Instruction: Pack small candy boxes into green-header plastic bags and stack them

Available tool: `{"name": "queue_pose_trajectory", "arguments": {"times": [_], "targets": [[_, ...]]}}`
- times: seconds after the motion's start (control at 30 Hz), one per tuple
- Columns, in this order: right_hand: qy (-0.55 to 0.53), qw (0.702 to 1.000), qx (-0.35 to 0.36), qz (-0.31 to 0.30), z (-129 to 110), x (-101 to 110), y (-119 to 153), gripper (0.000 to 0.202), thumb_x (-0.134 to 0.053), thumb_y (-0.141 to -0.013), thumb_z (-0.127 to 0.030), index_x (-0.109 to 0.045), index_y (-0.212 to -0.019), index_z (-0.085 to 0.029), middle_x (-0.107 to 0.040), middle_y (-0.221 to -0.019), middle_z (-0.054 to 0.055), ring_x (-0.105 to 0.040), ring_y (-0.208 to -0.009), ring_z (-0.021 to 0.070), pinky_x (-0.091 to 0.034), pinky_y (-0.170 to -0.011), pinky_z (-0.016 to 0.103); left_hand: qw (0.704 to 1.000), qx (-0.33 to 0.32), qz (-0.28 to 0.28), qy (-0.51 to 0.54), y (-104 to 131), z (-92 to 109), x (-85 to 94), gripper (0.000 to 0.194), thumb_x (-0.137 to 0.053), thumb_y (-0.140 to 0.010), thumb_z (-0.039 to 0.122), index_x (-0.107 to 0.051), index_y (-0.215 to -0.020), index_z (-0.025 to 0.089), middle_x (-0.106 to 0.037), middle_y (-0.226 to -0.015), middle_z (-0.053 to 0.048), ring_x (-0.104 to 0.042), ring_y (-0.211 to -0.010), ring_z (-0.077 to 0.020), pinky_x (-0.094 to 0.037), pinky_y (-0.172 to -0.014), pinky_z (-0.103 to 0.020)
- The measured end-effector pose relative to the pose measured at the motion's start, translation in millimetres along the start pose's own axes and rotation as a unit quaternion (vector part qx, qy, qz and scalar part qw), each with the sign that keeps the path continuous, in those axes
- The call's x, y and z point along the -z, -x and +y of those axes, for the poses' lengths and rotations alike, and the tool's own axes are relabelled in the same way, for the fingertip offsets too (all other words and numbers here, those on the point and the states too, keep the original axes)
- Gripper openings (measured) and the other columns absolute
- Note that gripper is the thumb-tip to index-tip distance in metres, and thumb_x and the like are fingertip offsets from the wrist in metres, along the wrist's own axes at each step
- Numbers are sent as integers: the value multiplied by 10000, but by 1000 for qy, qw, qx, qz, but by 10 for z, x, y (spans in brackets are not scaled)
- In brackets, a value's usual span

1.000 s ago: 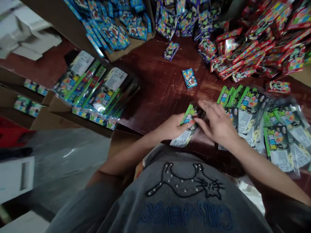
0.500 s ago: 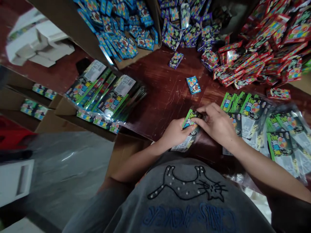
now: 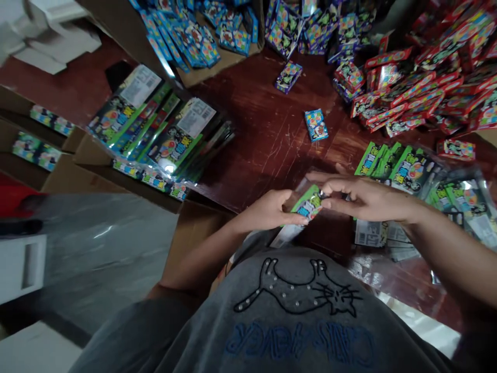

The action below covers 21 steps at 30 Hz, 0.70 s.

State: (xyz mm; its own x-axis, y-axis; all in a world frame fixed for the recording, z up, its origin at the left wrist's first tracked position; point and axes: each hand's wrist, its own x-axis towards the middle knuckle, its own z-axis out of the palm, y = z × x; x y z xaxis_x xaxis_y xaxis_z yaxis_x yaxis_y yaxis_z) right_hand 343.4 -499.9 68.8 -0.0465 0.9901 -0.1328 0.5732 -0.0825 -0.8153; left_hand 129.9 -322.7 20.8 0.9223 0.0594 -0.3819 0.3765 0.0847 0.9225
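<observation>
Both hands meet over the near edge of a dark red wooden table (image 3: 267, 140). My left hand (image 3: 267, 211) grips a clear plastic packet with a green printed card (image 3: 306, 207) from below. My right hand (image 3: 363, 197) pinches the packet's upper end with fingertips, its other fingers spread. To the right of my hands lies a spread of similar green packets in clear sleeves (image 3: 415, 176). One small blue box (image 3: 316, 125) sits alone on the table just beyond my hands.
A cardboard box of filled green packets (image 3: 155, 134) stands at left. Heaps of small boxes lie at the back: blue ones (image 3: 202, 31), purple ones (image 3: 310, 26), red ones (image 3: 427, 77). A lone purple box (image 3: 288, 76) lies near them.
My right hand has lifted off the packet's top and now pinches its end with extended fingers. The packet has risen slightly off the table. The camera view shifted a little.
</observation>
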Motion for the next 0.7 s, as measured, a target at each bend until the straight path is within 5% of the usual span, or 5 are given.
{"name": "queue_pose_trajectory", "arguments": {"times": [0.17, 0.3, 0.47, 0.6, 0.7], "targets": [[-9, 955, -158, 252, 32, -523, -231, 595, -424, -1078, -710, -554, -1391, -220, -760, -1332, 171, -751, -1223, 285, -616, -1000, 453, 972, -44, 224, 50, -110, -135, -60, 369, -788, -910, 458, -798, -1135, 166, -830, -1115, -73, -772, -984, -218, -602, -877, -317], [122, 918, -345, 152, -87, -922, -551, 620, -249, -1132, -640, -617, -1255, -157, -820, -956, 184, -798, -810, 314, -549, -673, 369, 948, -31, 316, 15, -209, -354, -115, 379, -738, -944, 508, -780, -1097, 164, -820, -1002, -47, -744, -864, -195, -571, -769, -275], [194, 909, -349, 116, -80, -1143, -846, 526, -231, -1165, -465, -639, -1211, -135, -825, -930, 197, -803, -794, 293, -456, -626, 292, 927, -17, 375, 4, -239, -555, -130, 398, -706, -966, 519, -730, -1154, 169, -808, -1067, -71, -761, -926, -206, -591, -816, -284], [165, 939, -291, 75, 4, -938, -867, 458, -369, -1150, -524, -667, -1278, -199, -841, -928, 114, -813, -811, 279, -529, -662, 313, 910, -36, 411, -41, -100, -607, -35, 466, -690, -987, 448, -595, -1359, 184, -767, -1247, -109, -761, -1112, -227, -600, -998, -345], [147, 964, -176, 133, 227, -348, -899, 490, -487, -1117, -540, -618, -1448, -203, -821, -1213, 134, -803, -1066, 295, -626, -907, 413, 901, -28, 415, -122, 94, -617, 116, 674, -698, -986, 419, -431, -1568, 208, -667, -1461, -162, -706, -1298, -274, -575, -1106, -439]]}}
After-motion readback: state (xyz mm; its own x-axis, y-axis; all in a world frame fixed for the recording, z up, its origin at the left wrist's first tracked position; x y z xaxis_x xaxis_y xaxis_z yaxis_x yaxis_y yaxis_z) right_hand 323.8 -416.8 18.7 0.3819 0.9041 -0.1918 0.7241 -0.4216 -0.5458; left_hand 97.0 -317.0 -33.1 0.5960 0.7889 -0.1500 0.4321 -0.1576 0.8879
